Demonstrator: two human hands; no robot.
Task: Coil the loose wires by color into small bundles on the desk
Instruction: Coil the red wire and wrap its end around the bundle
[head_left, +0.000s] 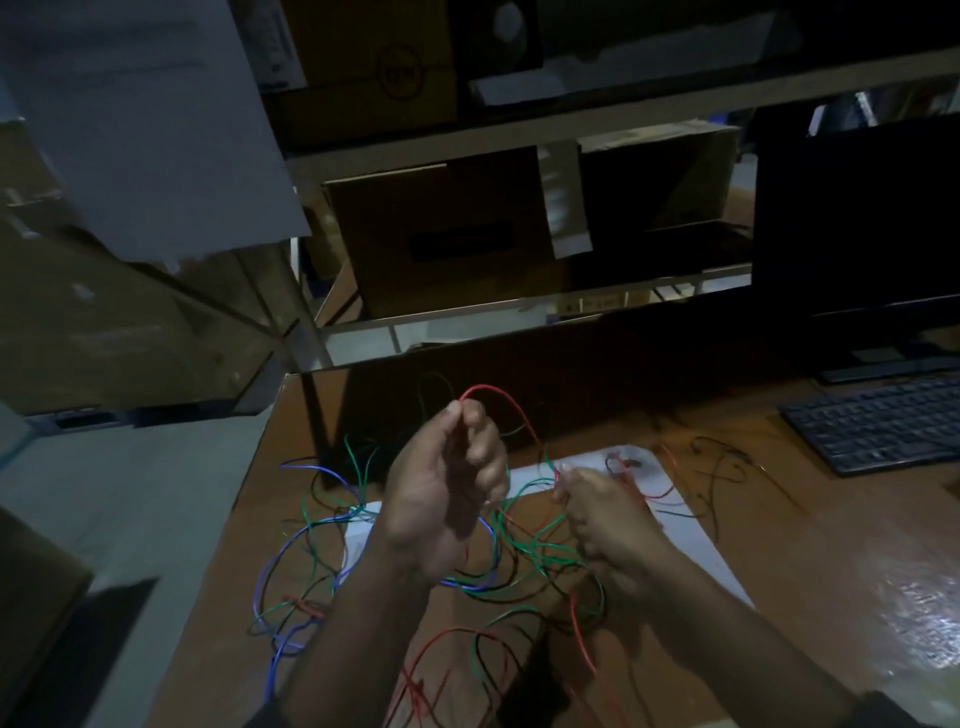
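Note:
A tangle of loose wires (524, 551) in green, blue, red and black lies on the brown desk (810, 551), partly over a white sheet (691, 535). My left hand (447, 488) is raised above the tangle and pinches a red wire (501, 397) between thumb and fingertips. That wire arches over to my right hand (608, 519), which grips it lower down, just above the sheet. More red wire (582, 631) trails below my right hand. Blue wire (270, 571) loops out at the left.
A dark keyboard (883, 421) and a monitor (857, 218) stand at the right. A few thin black wires (722, 467) lie between the sheet and the keyboard. Cardboard boxes (441, 228) fill shelves behind the desk. The desk's left edge drops to the floor.

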